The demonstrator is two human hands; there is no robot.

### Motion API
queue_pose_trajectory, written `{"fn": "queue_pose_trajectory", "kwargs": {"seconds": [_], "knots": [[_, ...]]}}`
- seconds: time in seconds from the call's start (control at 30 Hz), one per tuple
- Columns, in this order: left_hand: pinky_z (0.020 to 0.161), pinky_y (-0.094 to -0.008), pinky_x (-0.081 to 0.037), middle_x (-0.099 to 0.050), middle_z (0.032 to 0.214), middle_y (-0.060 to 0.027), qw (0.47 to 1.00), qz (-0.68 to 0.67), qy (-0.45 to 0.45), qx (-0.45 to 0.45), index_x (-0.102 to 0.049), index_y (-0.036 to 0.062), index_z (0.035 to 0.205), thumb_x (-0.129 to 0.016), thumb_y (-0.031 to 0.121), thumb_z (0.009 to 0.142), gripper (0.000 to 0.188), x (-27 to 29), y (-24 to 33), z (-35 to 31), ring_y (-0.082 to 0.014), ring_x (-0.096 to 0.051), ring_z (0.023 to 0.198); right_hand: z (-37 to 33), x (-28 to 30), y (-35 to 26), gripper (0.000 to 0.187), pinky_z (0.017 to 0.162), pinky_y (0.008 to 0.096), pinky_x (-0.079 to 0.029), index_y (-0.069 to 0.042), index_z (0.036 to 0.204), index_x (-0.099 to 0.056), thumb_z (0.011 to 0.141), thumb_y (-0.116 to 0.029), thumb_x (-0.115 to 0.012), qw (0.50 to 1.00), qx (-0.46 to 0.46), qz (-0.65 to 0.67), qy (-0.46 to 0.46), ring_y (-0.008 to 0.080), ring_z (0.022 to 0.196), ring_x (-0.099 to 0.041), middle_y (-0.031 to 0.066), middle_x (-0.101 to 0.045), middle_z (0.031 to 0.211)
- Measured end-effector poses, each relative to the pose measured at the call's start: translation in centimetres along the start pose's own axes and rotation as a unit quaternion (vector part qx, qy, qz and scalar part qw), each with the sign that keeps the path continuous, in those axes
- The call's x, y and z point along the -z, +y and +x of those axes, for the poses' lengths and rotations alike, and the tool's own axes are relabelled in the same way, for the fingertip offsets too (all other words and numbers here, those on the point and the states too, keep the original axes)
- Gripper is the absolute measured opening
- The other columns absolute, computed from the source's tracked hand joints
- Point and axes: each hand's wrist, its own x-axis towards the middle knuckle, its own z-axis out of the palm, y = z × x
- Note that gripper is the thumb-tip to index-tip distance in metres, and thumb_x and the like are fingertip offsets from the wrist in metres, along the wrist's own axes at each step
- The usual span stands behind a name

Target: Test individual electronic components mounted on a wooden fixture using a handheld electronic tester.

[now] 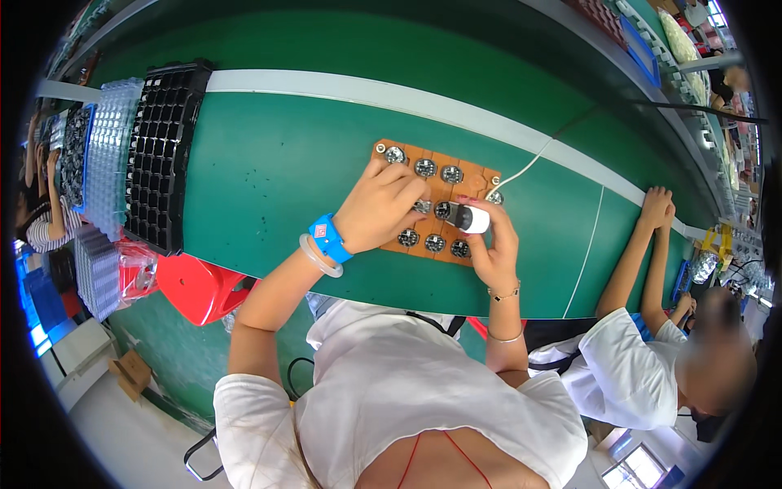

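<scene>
A brown board lies on the bench, with rows of small round black-and-silver parts set in it. My left hand reaches over the board's left side, its fingers bent and pinched on one round part in the middle row. In my right hand is a small white-and-black handheld device, closed in the fingers. Its dark end is at another round part, just right of my left fingertips. A thin white cable runs near the device toward the back right.
Stacked black trays and clear plastic trays stand at the bench's left end. A red stool is below the front edge. At the right, a co-worker's hands rest on the bench. Dark specks dot the green benchtop.
</scene>
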Motion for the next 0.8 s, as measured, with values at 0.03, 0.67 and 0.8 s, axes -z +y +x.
{"fn": "queue_pose_trajectory", "kwargs": {"seconds": [0.03, 0.67, 0.8], "knots": [[0.080, -0.0346, -0.038, -0.059, 0.084, -0.0040, 0.999, -0.032, 0.023, 0.002, -0.055, 0.0102, 0.094, -0.077, 0.017, 0.069, 0.034, 0.0, 0.2, 0.1, -0.0220, -0.055, 0.085, 0.2, -0.3, -0.3, 0.030, 0.094, 0.0344, -0.043, 0.002, 0.114, -0.053, 0.084, -0.001, -0.059, 1.000, -0.008, 0.004, -0.005, 0.0245, 0.108, -0.057, 0.0159, -0.059, 0.116], [0.084, -0.0351, -0.037, -0.063, 0.095, -0.0016, 0.996, -0.028, -0.013, 0.079, -0.054, 0.0101, 0.099, -0.076, 0.016, 0.070, 0.036, 1.0, -1.7, -2.4, -0.0222, -0.054, 0.097, -0.3, -0.8, 0.2, 0.035, 0.097, 0.0416, -0.043, 0.003, 0.120, -0.043, 0.089, -0.004, -0.056, 0.987, -0.043, 0.148, 0.050, 0.0309, 0.112, -0.056, 0.0194, -0.057, 0.117], [0.085, -0.0355, -0.040, -0.064, 0.097, -0.0022, 0.996, -0.037, -0.018, 0.084, -0.056, 0.0088, 0.096, -0.075, 0.014, 0.071, 0.032, 1.5, -2.4, -2.9, -0.0240, -0.055, 0.094, 0.7, -1.8, -0.4, 0.034, 0.096, 0.0382, -0.044, 0.002, 0.118, -0.047, 0.085, 0.002, -0.057, 0.995, -0.029, 0.097, -0.007, 0.0284, 0.111, -0.057, 0.0184, -0.057, 0.118]]}}
